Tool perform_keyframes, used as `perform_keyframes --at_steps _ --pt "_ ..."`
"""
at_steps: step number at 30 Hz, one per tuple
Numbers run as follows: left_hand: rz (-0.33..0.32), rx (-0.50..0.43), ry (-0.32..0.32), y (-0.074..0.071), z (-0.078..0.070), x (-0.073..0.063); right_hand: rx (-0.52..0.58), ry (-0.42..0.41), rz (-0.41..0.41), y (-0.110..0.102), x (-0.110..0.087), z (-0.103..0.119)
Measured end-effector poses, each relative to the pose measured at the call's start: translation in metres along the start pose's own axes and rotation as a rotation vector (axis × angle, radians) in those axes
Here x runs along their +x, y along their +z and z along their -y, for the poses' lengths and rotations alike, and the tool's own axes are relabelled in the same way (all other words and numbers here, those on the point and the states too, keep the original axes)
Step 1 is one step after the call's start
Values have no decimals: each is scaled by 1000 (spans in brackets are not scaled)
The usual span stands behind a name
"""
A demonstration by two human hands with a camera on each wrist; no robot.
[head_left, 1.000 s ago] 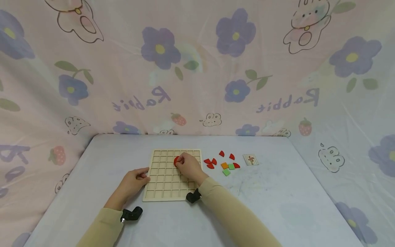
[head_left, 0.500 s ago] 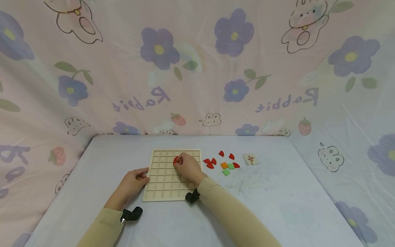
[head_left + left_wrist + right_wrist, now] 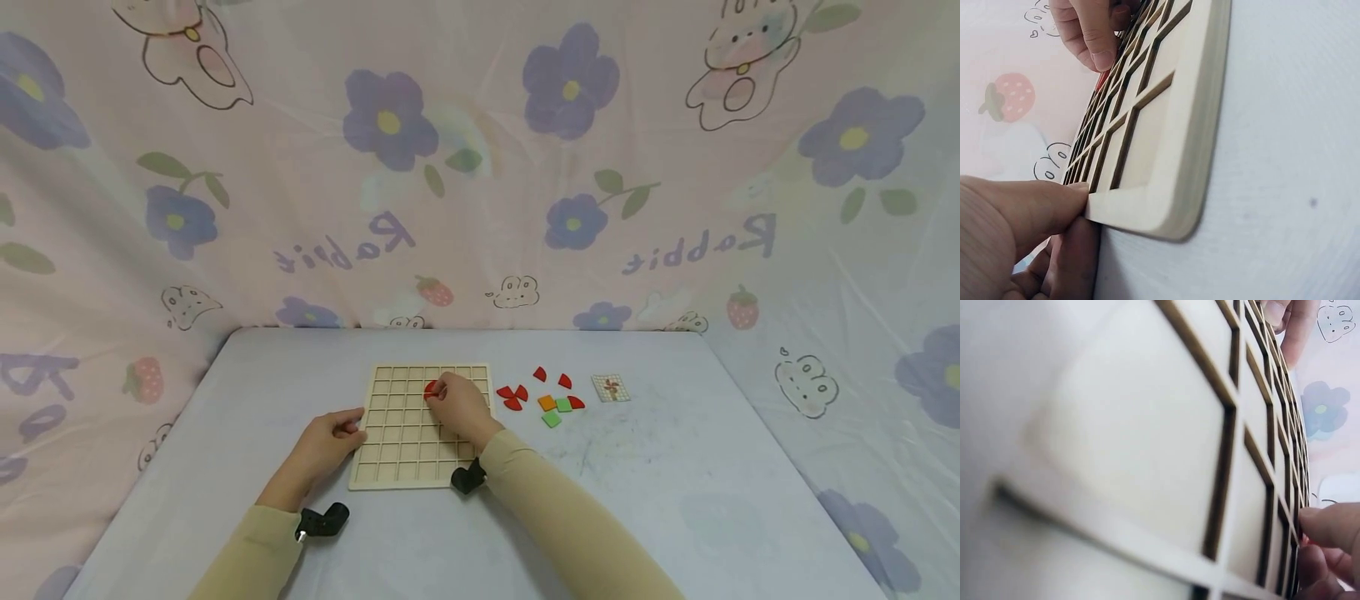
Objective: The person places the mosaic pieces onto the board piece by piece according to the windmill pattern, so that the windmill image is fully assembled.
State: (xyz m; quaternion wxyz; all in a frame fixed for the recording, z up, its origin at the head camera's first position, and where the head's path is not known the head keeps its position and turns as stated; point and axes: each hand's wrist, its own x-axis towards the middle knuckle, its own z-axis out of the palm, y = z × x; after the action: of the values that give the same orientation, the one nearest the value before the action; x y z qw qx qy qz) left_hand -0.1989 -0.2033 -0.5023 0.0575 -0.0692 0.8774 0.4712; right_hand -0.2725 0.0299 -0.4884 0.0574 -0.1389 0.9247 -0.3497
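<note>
A pale wooden grid board (image 3: 397, 429) lies on the white table. My left hand (image 3: 324, 446) grips its left edge; in the left wrist view the thumb (image 3: 1063, 194) rests on the rim, with fingers against the side below. Over the upper middle of the grid, my right hand (image 3: 461, 408) pinches a small red piece (image 3: 430, 388) at the board's surface. Fingers cover most of that piece, so its full shape is hidden. Only a red sliver (image 3: 1102, 80) of it shows in the left wrist view.
Right of the board lie several red fan-shaped pieces (image 3: 513, 403), an orange square tile (image 3: 547, 403) and two green square tiles (image 3: 552, 419). Farther right is a small gridded picture card (image 3: 611, 387). A patterned curtain (image 3: 480, 192) hangs behind the table (image 3: 675, 483).
</note>
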Motion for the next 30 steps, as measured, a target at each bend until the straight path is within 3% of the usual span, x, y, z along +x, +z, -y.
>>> perform_keyframes --at_steps 9,16,30 --pt "-7 9 8 0 -4 -1 -24 12 -12 0 2 -2" --pt "-2 10 5 0 -4 -2 18 12 5 0 1 -5" --pt "22 32 23 -2 -3 -3 175 17 20 -49 -20 -36"
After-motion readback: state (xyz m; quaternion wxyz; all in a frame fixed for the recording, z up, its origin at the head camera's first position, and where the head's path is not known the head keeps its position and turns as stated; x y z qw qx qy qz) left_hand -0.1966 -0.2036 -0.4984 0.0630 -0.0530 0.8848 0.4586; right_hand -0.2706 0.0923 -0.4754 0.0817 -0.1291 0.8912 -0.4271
